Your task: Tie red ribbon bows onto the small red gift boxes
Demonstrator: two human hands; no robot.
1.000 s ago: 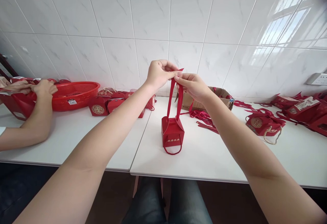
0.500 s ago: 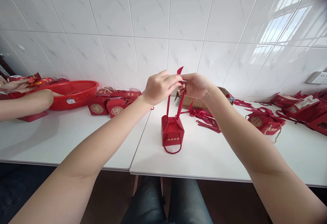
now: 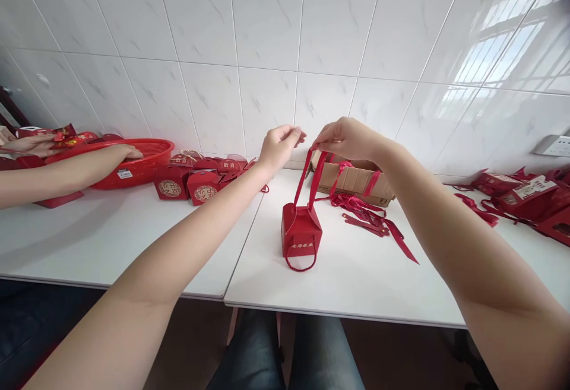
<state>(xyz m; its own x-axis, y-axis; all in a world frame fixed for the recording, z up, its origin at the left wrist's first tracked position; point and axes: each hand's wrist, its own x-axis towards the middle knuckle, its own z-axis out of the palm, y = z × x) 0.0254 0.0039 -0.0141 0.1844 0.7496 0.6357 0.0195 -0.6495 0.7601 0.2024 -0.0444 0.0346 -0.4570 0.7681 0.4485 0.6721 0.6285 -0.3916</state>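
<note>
Your left hand (image 3: pixel 278 145) has just let go, fingers loose, while your right hand (image 3: pixel 345 139) alone pinches the ribbon (image 3: pixel 312 177) above the middle red box (image 3: pixel 301 230).

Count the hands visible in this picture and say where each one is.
4. The wearer's left hand and right hand are above the small red box. A co-worker's hand rests on the red basket; another hand lies far left.

A small red gift box (image 3: pixel 301 231) stands upright on the table, ribbon (image 3: pixel 312 179) rising taut above it.
</note>
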